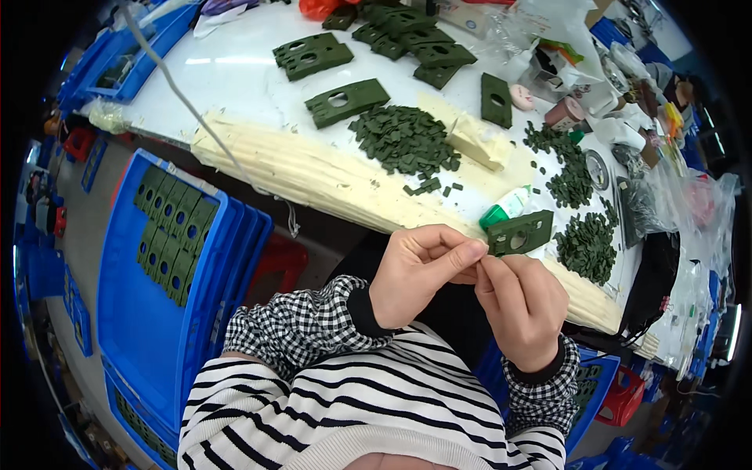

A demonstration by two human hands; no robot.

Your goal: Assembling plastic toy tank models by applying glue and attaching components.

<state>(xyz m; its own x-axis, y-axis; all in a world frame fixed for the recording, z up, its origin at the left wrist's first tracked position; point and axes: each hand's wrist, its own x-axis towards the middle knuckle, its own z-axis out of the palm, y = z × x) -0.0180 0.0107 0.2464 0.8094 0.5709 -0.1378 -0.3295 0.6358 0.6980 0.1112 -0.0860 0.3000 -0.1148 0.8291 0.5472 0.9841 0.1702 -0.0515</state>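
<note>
Just off the table's near edge, my left hand (417,272) and my right hand (526,304) meet fingertip to fingertip. Both are closed in a pinch; whatever lies between the fingers is too small or hidden to name. Right beyond them is a dark green flat part (534,230) with a large hole; its lower left corner is partly covered by my fingers, and I cannot tell whether they touch it. A white bottle with a green cap (505,205) lies behind that part. A heap of small green chips (403,139) spreads on the table, with another pile (586,247) at the right.
Pale padding (313,176) runs along the table's near edge. More green holed parts (346,102) lie farther back, beside a cream block (479,144). At left, stacked blue crates (129,305) hold rows of green parts. Plastic bags and clutter crowd the right. A grey cable (176,90) crosses the left.
</note>
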